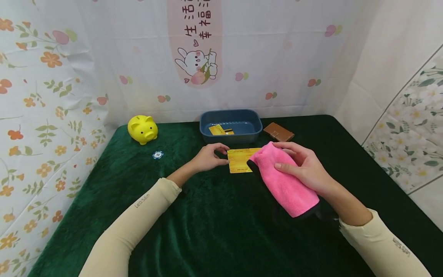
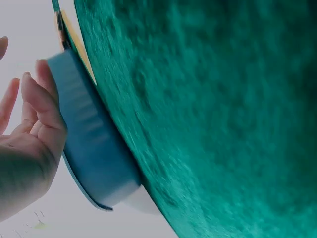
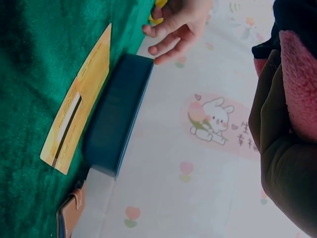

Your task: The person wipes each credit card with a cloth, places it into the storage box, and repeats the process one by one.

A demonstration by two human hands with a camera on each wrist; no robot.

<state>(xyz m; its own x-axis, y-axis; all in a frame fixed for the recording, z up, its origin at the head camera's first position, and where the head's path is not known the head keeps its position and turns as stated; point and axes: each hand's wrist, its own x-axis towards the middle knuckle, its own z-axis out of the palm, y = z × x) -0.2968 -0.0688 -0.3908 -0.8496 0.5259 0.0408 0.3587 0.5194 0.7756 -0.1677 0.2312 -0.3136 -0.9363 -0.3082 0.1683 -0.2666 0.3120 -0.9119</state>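
Note:
My right hand (image 1: pixel 304 165) grips a folded pink towel (image 1: pixel 282 181) with black edging, thumb on top, held up over the table. The towel covers part of a gold bank card (image 1: pixel 238 161) in the head view. From the right wrist, a gold card piece with a dark stripe (image 3: pixel 67 131) shows end to end with a plain gold one (image 3: pixel 96 62). My left hand (image 1: pixel 209 157) is at the card's left edge in the head view, its fingers loosely bent; in the right wrist view that hand appears raised apart from the card, holding nothing.
Behind the cards stands a blue plastic basin (image 1: pixel 254 137) with yellow cards (image 1: pixel 217 130) inside. A brown wallet (image 1: pixel 278 132) lies to its right. At the left are a yellow piggy bank (image 1: pixel 142 129) and a poker chip (image 1: pixel 157 154). Green velvet cloth (image 1: pixel 204 219) covers the table.

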